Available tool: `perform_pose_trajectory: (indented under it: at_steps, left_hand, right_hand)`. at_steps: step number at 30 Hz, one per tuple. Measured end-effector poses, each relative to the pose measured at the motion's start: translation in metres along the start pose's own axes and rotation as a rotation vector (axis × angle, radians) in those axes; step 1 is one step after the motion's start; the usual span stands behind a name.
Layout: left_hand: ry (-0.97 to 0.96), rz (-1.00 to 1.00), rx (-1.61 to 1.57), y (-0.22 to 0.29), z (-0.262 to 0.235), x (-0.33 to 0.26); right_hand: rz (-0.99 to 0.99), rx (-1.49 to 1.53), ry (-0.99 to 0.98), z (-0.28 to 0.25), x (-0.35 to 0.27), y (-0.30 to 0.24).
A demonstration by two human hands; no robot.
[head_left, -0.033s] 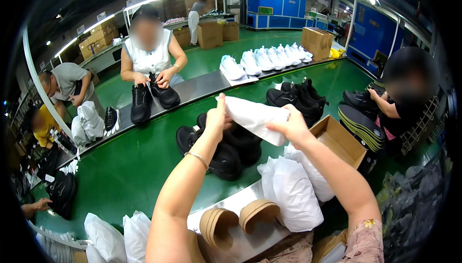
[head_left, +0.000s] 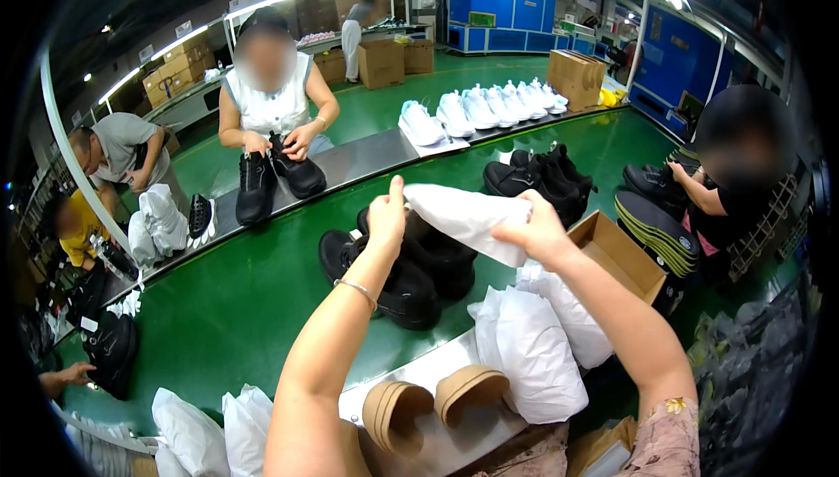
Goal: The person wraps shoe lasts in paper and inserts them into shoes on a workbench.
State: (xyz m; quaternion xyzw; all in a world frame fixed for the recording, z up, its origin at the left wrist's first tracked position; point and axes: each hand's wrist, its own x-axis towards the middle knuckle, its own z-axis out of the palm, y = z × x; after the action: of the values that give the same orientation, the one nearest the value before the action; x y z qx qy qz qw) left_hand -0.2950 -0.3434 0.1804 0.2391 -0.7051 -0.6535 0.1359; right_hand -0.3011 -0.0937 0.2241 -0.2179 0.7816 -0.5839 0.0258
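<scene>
A tapered white paper-wrapped bundle [head_left: 472, 219] is held up above the table. My right hand [head_left: 537, 231] grips its wider right end, thumb on top. My left hand [head_left: 386, 217] is beside the narrow left end, one digit pointing up and the other fingers curled closed; whether they grip anything is hidden. Under the bundle, black shoes [head_left: 411, 289] stand close together, partly covered by my left forearm and the bundle. Nearer me lie brown curved inserts [head_left: 395, 416] and large white paper-wrapped bundles [head_left: 533, 355].
An open cardboard box [head_left: 616, 259] and stacked dark insoles [head_left: 655, 237] stand right on the green table [head_left: 218, 320]. More black shoes [head_left: 542, 184] sit beyond. Across, a person [head_left: 271, 101] handles black shoes beside a row of white sneakers [head_left: 481, 108]. Another person [head_left: 743, 171] works at right.
My left hand has shifted slightly left, away from the bundle's narrow end. My right hand and the bundle have moved slightly right.
</scene>
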Motion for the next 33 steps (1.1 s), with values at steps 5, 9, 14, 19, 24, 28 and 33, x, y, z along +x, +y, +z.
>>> perform_pose_trajectory:
  at_steps: [5, 9, 14, 19, 24, 28, 33]
  left_hand:
    - [0.152, 0.67, 0.603, -0.027, 0.016, 0.009]
    - [0.169, 0.747, 0.858, -0.062, 0.027, 0.029]
    - [-0.043, 0.404, 0.76, -0.06, 0.022, 0.047]
    - [0.021, 0.416, 0.608, -0.059, 0.014, 0.046]
    - [0.045, 0.505, 0.592, -0.067, 0.001, 0.048]
    - [0.074, 0.464, 0.615, -0.067, -0.005, 0.049]
    - [0.077, 0.477, 0.585, -0.068, 0.002, 0.045]
  right_hand:
    - [-0.045, -0.604, -0.183, -0.016, 0.017, -0.011]
    - [-0.144, -0.875, -0.364, 0.025, 0.044, -0.031]
    - [-0.25, -0.947, -0.399, 0.079, 0.073, 0.005]
    - [-0.258, -0.698, -0.192, 0.133, 0.076, 0.084]
    - [-0.26, -0.927, -0.259, 0.148, 0.068, 0.08]
    - [-0.233, -1.064, -0.521, 0.145, 0.08, 0.055]
    - [-0.31, -1.028, -0.281, 0.177, 0.081, 0.105]
